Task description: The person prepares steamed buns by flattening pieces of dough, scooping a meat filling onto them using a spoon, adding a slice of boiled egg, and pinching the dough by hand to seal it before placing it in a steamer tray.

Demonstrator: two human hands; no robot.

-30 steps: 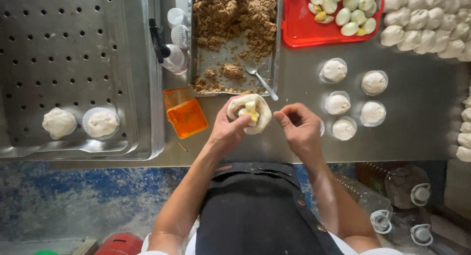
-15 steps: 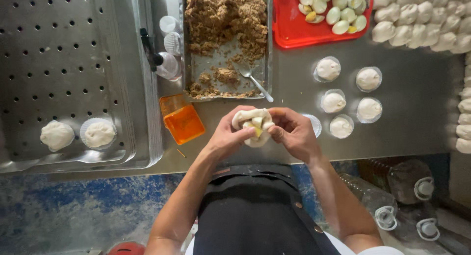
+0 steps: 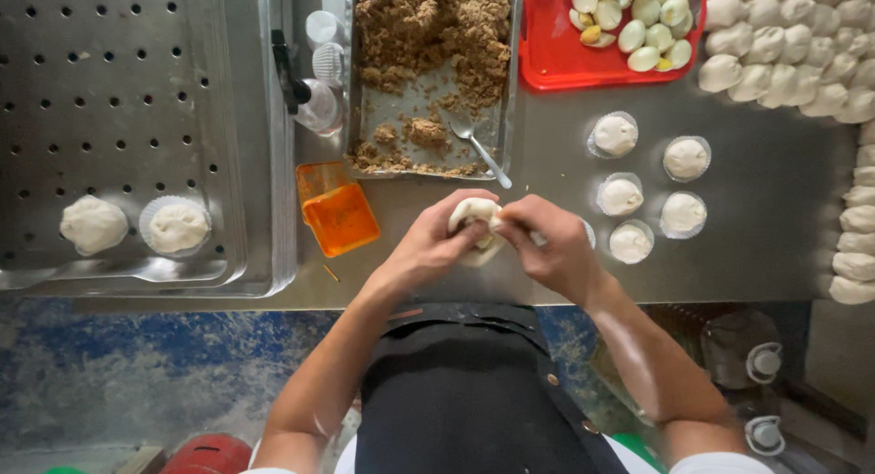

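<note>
The dough bun sits between both hands, held just above the near edge of the steel bench and close to the person's body, where the wrists can work without reaching. The left hand cups it from below and the side, its fingers curled shut around the dough like a bowl. The right hand comes over the top, fingers pinched together on the upper edge, which looks like gathering the rim closed. Whether any filling still shows I cannot tell, since the hands cover most of it.

Just right of the hands stand five finished buns in paper cups, set in a loose cluster within easy reach for putting down. Straight ahead lies a metal tray of brown crumbly filling with a spoon resting in it, its handle towards the person, ready to grab. Beside that, a red tray of halved eggs sits at the far edge. Along the right side, rows of plain dough balls wait. To the left, an orange container stands near the hand, and farther off a perforated steel tray carries two buns, kept well apart from each other.
</note>
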